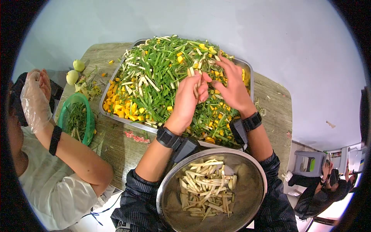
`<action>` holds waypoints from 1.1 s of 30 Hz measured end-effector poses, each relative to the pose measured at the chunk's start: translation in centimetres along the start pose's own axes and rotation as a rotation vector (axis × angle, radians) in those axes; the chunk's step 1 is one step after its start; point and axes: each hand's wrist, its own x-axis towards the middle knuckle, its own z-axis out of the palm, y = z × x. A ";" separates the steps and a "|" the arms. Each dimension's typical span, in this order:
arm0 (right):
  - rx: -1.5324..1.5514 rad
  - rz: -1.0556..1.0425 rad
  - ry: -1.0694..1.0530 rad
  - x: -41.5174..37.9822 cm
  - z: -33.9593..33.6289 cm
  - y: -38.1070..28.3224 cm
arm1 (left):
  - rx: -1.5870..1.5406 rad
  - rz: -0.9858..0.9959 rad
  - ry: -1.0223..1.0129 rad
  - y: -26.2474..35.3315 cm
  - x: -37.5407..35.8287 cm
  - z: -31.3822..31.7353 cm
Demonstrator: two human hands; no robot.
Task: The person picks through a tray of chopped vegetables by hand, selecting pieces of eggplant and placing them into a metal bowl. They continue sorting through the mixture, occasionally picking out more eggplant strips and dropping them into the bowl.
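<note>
A large metal tray (133, 123) is heaped with chopped green stems (158, 69), orange cubes (119, 110) and pale strips. Above the right part of the heap, my left hand (189, 94) is closed around several pale strips (196, 82). Close beside it, my right hand (234, 85) has its fingers spread and slightly bent, with nothing visibly held. Below my forearms, a round metal bowl (249, 181) holds more pale cut strips (208, 185).
At the left, a co-worker's gloved hand (35, 100) is raised near a green basket (89, 123) of greens. Two pale round vegetables (72, 77) lie on the wooden table (276, 116). Another person (322, 197) is at the far right by a grey stool (307, 162).
</note>
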 end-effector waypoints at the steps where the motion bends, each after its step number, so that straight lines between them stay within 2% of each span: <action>1: 0.017 0.021 0.024 0.1 -0.2 -0.2 | 0.000 -0.001 0.000 0.0 0.0 0.0; 8: -0.047 -0.032 0.242 0.6 -1.3 -1.2 | 0.036 0.009 0.035 0.1 -0.1 0.1; 12: 0.018 -0.098 0.245 0.6 -1.8 -1.6 | 0.093 0.044 0.084 0.3 -0.1 0.4; 14: 0.121 -0.191 0.106 0.6 -2.1 -2.2 | 0.140 0.066 0.106 0.2 -0.2 0.6; 16: 0.159 -0.212 0.053 0.4 -2.2 -3.0 | 0.136 0.164 0.162 0.0 0.0 0.5; 18: 0.199 -0.246 -0.017 0.4 -2.3 -3.5 | 0.178 0.176 0.212 0.0 -0.1 0.8; 22: 0.190 -0.253 -0.031 0.3 -2.2 -3.6 | 0.372 0.239 0.293 -0.4 0.1 0.3; 29: 0.179 -0.254 -0.021 0.2 -2.2 -3.4 | 0.325 0.221 0.339 0.1 -0.1 0.5; 33: 0.182 -0.257 -0.003 0.2 -2.2 -3.5 | 0.408 0.259 0.309 -0.3 0.1 0.6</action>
